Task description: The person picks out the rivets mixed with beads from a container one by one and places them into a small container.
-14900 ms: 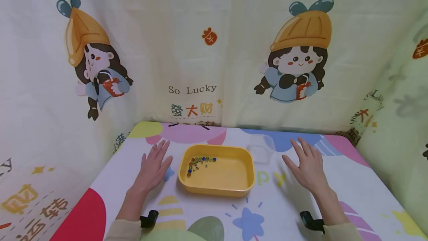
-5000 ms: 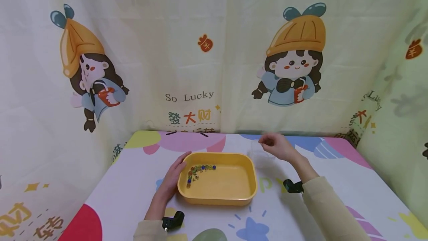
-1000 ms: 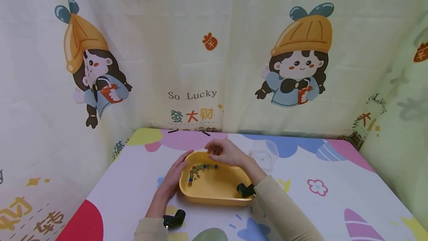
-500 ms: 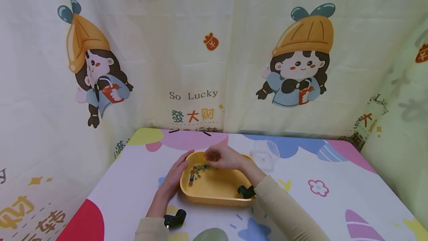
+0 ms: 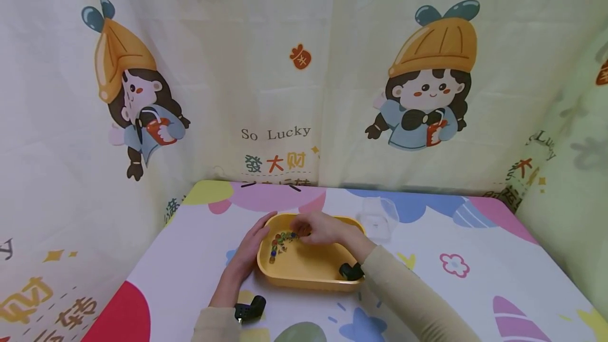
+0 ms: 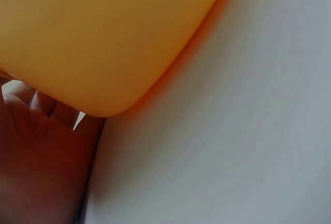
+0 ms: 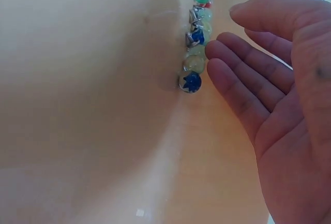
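A yellow tray (image 5: pixel 311 282) stands on the table, with a bent row of colourful glass marbles (image 5: pixel 274 249) along its left and back walls. Small silvery metal pieces (image 7: pixel 195 14) lie beside the marbles in the right wrist view. My left hand (image 5: pixel 250 247) rests along the tray's left outer wall, fingers fairly straight. Inside the tray, at the back, is my right hand (image 5: pixel 320 227). Its fingers are loosely bent near the end of the row, where a blue-patterned marble (image 7: pixel 191 81) sits. Nothing shows in the right hand; the head view hides its fingertips partly.
A clear plastic box (image 5: pixel 377 220) stands behind and right of the tray, with its see-through lid beside it or attached; I cannot tell which. A patterned cloth (image 5: pixel 456 300) covers the table, and a printed curtain (image 5: pixel 280 94) hangs behind.
Earlier my right hand was at the clear box, then moved left over the tray. In the last second it has lowered into the tray by the marbles. My left hand stays at the tray's side.
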A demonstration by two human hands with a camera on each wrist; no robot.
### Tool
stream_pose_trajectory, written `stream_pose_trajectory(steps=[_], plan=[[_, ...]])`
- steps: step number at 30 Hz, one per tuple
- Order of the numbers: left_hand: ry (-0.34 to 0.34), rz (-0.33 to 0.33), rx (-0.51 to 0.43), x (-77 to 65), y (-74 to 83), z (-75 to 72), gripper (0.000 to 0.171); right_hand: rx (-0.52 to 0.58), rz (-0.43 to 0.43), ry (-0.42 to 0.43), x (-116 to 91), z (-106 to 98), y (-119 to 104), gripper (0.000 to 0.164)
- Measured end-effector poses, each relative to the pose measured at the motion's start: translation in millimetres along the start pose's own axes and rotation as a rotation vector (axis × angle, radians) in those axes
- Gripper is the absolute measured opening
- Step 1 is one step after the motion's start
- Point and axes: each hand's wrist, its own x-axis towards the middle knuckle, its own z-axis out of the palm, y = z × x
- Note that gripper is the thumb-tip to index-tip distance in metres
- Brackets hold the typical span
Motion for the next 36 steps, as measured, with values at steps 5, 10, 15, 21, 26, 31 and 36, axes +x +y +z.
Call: stream_pose_trajectory(steps=[5,10,15,21,26,31,36], plan=[[0.005,-0.009,0.004,-0.1,1.2,0.5,0.048,-0.001,0.042,-0.03,1,1,0,0.033],[-0.003,0.006,0.007,-0.4,1.5,0.3,0.048,-0.013,0.047,-0.045,2,0,0,0.03],[-0.01,0.009,-0.003,-1.0,2.0,0.2,0.048,-0.004,0.049,-0.07,2,1,-2,0.03],[-0.015,0.009,-0.002,-1.8,2.6,0.8,0.049,0.0,0.036,-0.093,2,3,-2,0.028],[-0.017,0.009,-0.013,-0.7,1.4,0.6,0.048,0.019,0.019,-0.111,1,6,-2,0.025],[-0.015,0.002,-0.018,-0.6,0.2,0.7,0.048,0.021,0.007,-0.123,2,9,-2,0.021],[-0.001,0.002,-0.017,-0.8,1.4,1.6,0.047,-0.016,-0.002,-0.133,4,12,-1,0.016]])
